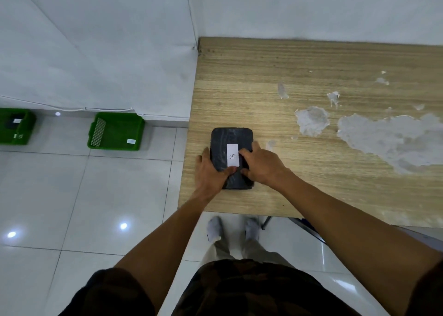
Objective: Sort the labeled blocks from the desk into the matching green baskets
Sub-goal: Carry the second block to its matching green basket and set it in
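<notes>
head view: black wrapped block [231,145] lay flat on the worktop [311,183] near its left front corner, white label [232,155] reading "b" on top. left hand [211,169] clamped the block's left edge, right hand [261,165] clamped the right side, both grips closed on it. block looked still down on the wood, so step in hand was likely the pickup. two green baskets sat on the floor by the wall: nearer basket [116,131] and far-left basket [16,126], well apart from the worktop. basket tags too small to read. next move called for lifting, carrying left, matching the "b" tag.
</notes>
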Tool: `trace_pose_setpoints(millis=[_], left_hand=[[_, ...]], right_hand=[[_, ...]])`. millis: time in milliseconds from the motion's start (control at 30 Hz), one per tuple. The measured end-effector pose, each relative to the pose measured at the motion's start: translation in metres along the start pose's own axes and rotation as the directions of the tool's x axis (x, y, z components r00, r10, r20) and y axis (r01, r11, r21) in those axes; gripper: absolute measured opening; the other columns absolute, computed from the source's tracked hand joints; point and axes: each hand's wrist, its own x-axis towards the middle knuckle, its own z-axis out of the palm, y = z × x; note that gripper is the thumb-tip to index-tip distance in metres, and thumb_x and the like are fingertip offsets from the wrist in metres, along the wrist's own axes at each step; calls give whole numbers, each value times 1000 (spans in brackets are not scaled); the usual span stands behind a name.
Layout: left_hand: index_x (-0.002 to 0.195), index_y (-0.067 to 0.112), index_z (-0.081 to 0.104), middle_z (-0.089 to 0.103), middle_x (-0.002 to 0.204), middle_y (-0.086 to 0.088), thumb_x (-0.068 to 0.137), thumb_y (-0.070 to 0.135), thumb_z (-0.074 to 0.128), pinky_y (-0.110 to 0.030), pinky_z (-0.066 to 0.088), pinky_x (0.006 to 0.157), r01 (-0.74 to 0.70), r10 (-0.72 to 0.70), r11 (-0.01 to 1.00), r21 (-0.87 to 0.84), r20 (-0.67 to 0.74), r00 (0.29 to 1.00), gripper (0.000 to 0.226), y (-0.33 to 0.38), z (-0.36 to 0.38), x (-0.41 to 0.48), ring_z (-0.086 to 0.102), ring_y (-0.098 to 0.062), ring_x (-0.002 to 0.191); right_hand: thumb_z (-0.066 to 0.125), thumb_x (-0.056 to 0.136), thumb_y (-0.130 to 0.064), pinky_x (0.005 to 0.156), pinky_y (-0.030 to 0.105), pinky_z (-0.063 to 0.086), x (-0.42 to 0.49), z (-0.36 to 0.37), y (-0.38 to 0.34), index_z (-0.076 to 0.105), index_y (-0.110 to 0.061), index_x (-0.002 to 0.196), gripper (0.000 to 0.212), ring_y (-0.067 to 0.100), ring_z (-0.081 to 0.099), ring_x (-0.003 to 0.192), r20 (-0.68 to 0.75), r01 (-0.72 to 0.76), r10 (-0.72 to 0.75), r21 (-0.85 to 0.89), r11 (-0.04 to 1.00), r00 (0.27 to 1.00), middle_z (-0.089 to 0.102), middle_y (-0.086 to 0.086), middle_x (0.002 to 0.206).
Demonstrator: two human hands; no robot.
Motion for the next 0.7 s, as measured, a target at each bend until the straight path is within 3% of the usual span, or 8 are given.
trace_pose_setpoints(millis=[67,167,300,400,467,533,633,700], left_hand=[[134,12,35,53,126,-11,52,50,83,-47,50,93,-28,24,998,56,67,997,102,-2,-9,13,54,-27,113],[132,13,40,55,125,-10,57,37,84,-50,46,96,-166,119,958,235,201,972,90,8,-24,31,51,-29,114],[142,20,32,52,133,-9,65,34,74,-53,38,102,-419,208,801,428,457,865,89,27,-38,53,44,-35,123],[147,18,21,36,149,-9,78,21,65,-51,23,114,-524,223,708,473,554,802,82,35,-39,55,26,-34,140],[150,16,11,14,159,-8,86,19,58,-48,6,120,-586,259,649,485,583,770,79,35,-39,52,4,-27,148],[151,16,4,1,161,-6,88,39,55,-45,-3,119,-605,302,616,504,558,773,84,28,-38,45,-8,-22,148],[150,16,-7,-14,159,-6,57,87,46,-48,-9,116,-582,275,562,588,531,802,128,13,-37,36,-19,-22,146],[148,16,-16,-25,156,-7,45,92,50,-50,-11,116,-602,272,489,631,546,792,144,5,-36,33,-29,-21,141]], right_hand=[[56,90,-36,69,36,46,-5,0,2,36,-15,136,54,33,60,98,23,1,-1,-24,1000,1000,47,17,129],[56,89,-35,79,38,46,-9,-5,8,42,-16,132,48,30,56,108,-27,9,-10,-44,999,1000,54,13,124],[65,80,-36,99,42,35,-10,-7,20,40,-16,134,62,32,39,126,-188,37,-70,-169,985,980,38,15,140],[65,79,-49,115,48,18,-11,1,27,31,-20,143,78,32,19,144,-115,57,-76,-162,985,990,17,15,157],[60,84,-51,116,47,16,-12,7,28,26,-21,146,77,30,19,145,-39,33,-37,-96,995,999,7,13,160],[58,86,-50,114,45,23,-15,12,27,24,-20,146,75,32,27,141,-33,3,-4,-24,1000,999,4,13,161],[56,87,-49,112,45,27,-19,18,22,25,-18,146,74,34,30,138,-49,-18,20,40,999,999,3,16,160],[55,87,-49,112,45,27,-20,20,18,25,-18,146,73,34,30,138,-48,-24,27,56,998,998,2,16,160]])
